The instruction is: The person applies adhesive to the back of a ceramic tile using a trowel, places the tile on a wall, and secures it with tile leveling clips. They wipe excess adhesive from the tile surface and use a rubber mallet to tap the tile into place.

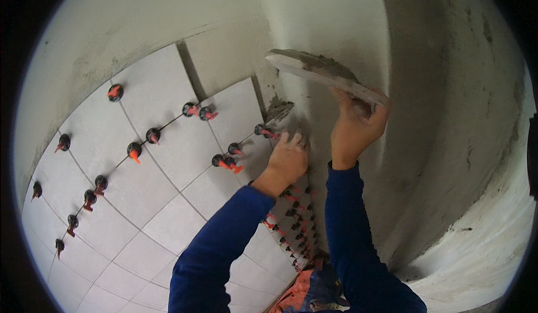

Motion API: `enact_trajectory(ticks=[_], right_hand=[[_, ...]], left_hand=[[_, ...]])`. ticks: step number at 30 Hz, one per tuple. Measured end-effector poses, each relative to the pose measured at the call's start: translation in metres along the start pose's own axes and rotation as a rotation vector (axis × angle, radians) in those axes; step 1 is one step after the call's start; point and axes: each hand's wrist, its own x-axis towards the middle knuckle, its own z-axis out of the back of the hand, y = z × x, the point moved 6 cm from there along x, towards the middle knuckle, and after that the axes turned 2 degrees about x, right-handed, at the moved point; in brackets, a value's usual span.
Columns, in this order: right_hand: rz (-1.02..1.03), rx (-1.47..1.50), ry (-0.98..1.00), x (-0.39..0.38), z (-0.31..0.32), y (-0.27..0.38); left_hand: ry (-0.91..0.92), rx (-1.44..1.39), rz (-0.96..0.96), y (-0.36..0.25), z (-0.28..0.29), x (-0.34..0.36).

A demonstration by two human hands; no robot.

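My right hand [358,125] is raised on the right, its thumb and fingers closed on one end of a narrow, light tile strip [302,71]. Grey mortar [330,65] lies thick along the upper side of that strip, which is tilted. Lower and to the left, my left hand [288,159] is at the wall corner, its fingers bent beside a red-and-black tile leveling clip [263,130]. Just above those fingertips a grey, mortar-smeared edge [280,111] shows. What the left fingers hold, if anything, is hidden.
Large white wall tiles [151,100] cover the left wall, with several leveling clips [134,150] along their joints. More clips [297,218] crowd the corner lower down. Bare grey plaster [414,145] spans the wall to the right. Orange and dark-blue cloth [308,288] shows at the bottom.
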Motion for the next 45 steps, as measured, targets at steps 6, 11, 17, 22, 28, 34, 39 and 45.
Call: enact_trajectory(ticks=[6,11,17,22,28,34,39,45], right_hand=[[-0.011,0.039,-0.006,0.008,0.008,-0.014],[0.021,0.02,-0.009,0.013,0.016,-0.023],[0.062,-0.012,-0.029,0.014,0.018,-0.023],[0.112,-0.04,-0.009,0.015,0.014,-0.02],[0.027,-0.02,-0.029,0.015,0.017,-0.026],[0.037,-0.042,-0.031,0.017,0.02,-0.026],[-0.006,0.036,-0.069,0.016,0.022,-0.031],[-0.105,0.095,-0.075,0.009,0.02,-0.03]], left_hand=[[0.418,0.26,0.02,0.035,-0.053,0.074],[0.435,0.387,0.067,0.056,-0.056,0.089],[0.336,0.273,0.107,0.077,-0.059,0.092],[0.317,0.191,0.094,0.095,-0.056,0.087],[0.416,0.179,0.092,0.11,-0.044,0.084],[0.551,0.332,0.086,0.125,-0.034,0.088],[0.378,0.294,0.079,0.132,-0.02,0.093],[-0.262,-0.421,0.304,0.118,0.045,0.043]])
